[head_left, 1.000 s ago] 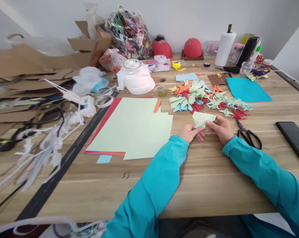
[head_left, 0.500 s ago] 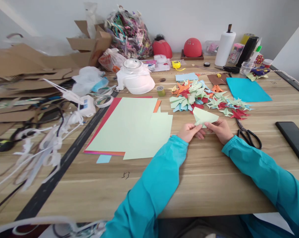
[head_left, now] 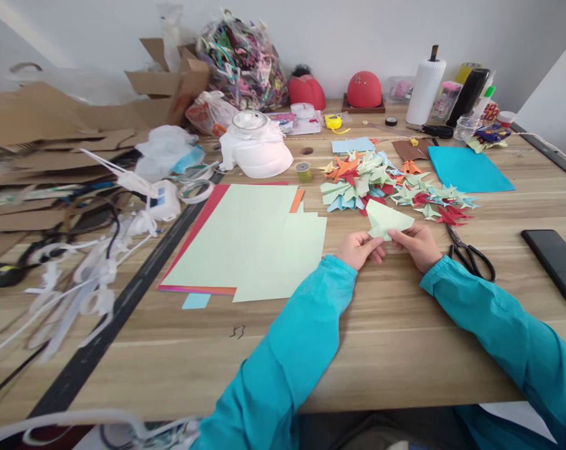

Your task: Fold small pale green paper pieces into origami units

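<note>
Across the wooden desk (head_left: 386, 356), paper seems grouped by kind around the person. To the left lie large pale green sheets (head_left: 245, 244), flat and overlapping, with red and orange edges showing beneath, probably stacked so to stay smooth and within reach. Beyond the hands spreads a heap of folded paper shapes (head_left: 372, 172) in green, red, orange and blue, loosely piled, perhaps because their points nest badly. Behind its right end lies a flat turquoise sheet (head_left: 470, 169). A black phone (head_left: 553, 267) rests well apart at far right; black scissors (head_left: 460, 242) lie just beside the right hand (head_left: 421, 245), handles towards the person, which looks convenient. Smaller is the folded pale green paper (head_left: 390, 217), held just in front of the heap, likely gripped by its lower edge to leave the broad upper part uncovered. The left hand (head_left: 355, 250) has its thumb uppermost, fingers closed on that edge; the right pinches close by, thumb on top. Both forearms angle inwards, low over the desk.
</note>
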{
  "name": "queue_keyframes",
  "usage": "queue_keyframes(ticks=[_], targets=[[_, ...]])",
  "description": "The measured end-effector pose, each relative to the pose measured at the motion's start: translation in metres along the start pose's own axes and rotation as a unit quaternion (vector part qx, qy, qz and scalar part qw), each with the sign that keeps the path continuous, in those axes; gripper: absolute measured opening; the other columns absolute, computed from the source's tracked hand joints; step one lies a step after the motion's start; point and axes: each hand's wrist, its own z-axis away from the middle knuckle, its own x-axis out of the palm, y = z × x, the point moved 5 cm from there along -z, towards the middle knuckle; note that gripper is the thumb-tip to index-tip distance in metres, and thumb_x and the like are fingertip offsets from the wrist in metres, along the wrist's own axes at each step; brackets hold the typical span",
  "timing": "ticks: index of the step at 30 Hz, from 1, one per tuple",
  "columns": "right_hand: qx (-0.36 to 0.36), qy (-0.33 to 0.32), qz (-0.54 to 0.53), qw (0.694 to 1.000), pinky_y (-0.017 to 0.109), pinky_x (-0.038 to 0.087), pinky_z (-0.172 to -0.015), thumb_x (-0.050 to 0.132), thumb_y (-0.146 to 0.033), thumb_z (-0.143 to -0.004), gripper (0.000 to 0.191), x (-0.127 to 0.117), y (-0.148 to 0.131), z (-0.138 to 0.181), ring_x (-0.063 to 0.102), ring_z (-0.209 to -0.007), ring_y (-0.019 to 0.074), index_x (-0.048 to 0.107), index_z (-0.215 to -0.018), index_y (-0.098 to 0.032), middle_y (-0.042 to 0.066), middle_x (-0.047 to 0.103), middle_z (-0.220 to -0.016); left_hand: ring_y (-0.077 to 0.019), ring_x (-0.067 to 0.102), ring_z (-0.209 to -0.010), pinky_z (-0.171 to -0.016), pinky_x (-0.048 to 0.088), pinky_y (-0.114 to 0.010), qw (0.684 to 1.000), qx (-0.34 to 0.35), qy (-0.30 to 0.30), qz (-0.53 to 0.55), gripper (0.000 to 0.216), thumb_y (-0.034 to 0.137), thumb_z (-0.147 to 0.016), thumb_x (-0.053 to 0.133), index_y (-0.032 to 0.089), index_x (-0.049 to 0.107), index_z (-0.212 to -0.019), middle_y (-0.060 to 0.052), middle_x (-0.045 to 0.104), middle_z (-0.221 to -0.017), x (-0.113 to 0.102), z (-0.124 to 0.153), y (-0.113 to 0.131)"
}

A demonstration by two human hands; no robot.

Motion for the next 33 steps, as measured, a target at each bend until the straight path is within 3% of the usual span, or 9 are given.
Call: queue_keyframes(ticks=[5, 12, 18, 25, 33], targets=[[-0.004, 0.001, 0.007, 1.0, 0.023, 0.035, -0.045, 0.069, -0.045, -0.061, 0.031, -0.001, -0.0005, -0.0009, 0.043, -0.046, 0.0081, 0.061, -0.062, -0.015, -0.002, 0.054, -0.051, -0.0093, 0.055, -0.041, -0.045, 0.045, -0.021, 1.0, 0.009, 0.013, -0.003, 0.031, 0.038, -0.069, 0.064, 0.01, 0.055, -0.06, -0.002, 0.061, -0.051, -0.0003, -0.001, -0.0022], [0.002, -0.076, 0.04, 0.996, 0.023, 0.038, -0.049, 0.067, -0.046, -0.063, 0.034, 0.0075, -0.0019, 0.0016, 0.048, -0.051, 0.0092, 0.064, -0.065, -0.013, 0.001, 0.059, -0.057, -0.0095, 0.055, -0.04, -0.044, 0.044, -0.021, 1.0, 0.014, 0.022, -0.007, 0.03, 0.035, -0.07, 0.063, 0.009, 0.055, -0.058, -0.001, 0.058, -0.047, 0.0006, -0.0007, -0.0005], [0.002, -0.037, 0.061, 0.997, 0.023, 0.037, -0.047, 0.066, -0.049, -0.063, 0.036, 0.0032, -0.0008, 0.0004, 0.046, -0.048, 0.0089, 0.064, -0.059, -0.013, 0.001, 0.057, -0.052, -0.0087, 0.054, -0.04, -0.043, 0.043, -0.02, 0.999, 0.012, 0.033, -0.016, 0.031, 0.037, -0.071, 0.062, 0.01, 0.055, -0.058, -0.001, 0.058, -0.047, 0.0007, 0.0009, 0.0006], [-0.003, -0.047, 0.038, 0.998, 0.023, 0.038, -0.048, 0.068, -0.047, -0.06, 0.035, 0.0048, -0.0015, 0.0007, 0.047, -0.05, 0.0093, 0.065, -0.062, -0.013, 0.001, 0.058, -0.055, -0.0091, 0.055, -0.042, -0.045, 0.045, -0.021, 0.999, 0.03, 0.023, -0.026, 0.035, 0.043, -0.068, 0.063, 0.01, 0.056, -0.058, -0.001, 0.059, -0.049, 0.0018, 0.0, -0.0027], [-0.016, -0.009, 0.025, 1.0, 0.024, 0.038, -0.048, 0.07, -0.043, -0.061, 0.029, 0.004, -0.0025, 0.0007, 0.047, -0.049, 0.009, 0.065, -0.062, -0.015, -0.001, 0.058, -0.053, -0.01, 0.055, -0.042, -0.044, 0.044, -0.022, 0.999, 0.009, 0.028, 0.026, 0.034, 0.043, -0.067, 0.065, 0.01, 0.056, -0.061, -0.002, 0.059, -0.051, 0.0024, -0.0007, -0.0033]])
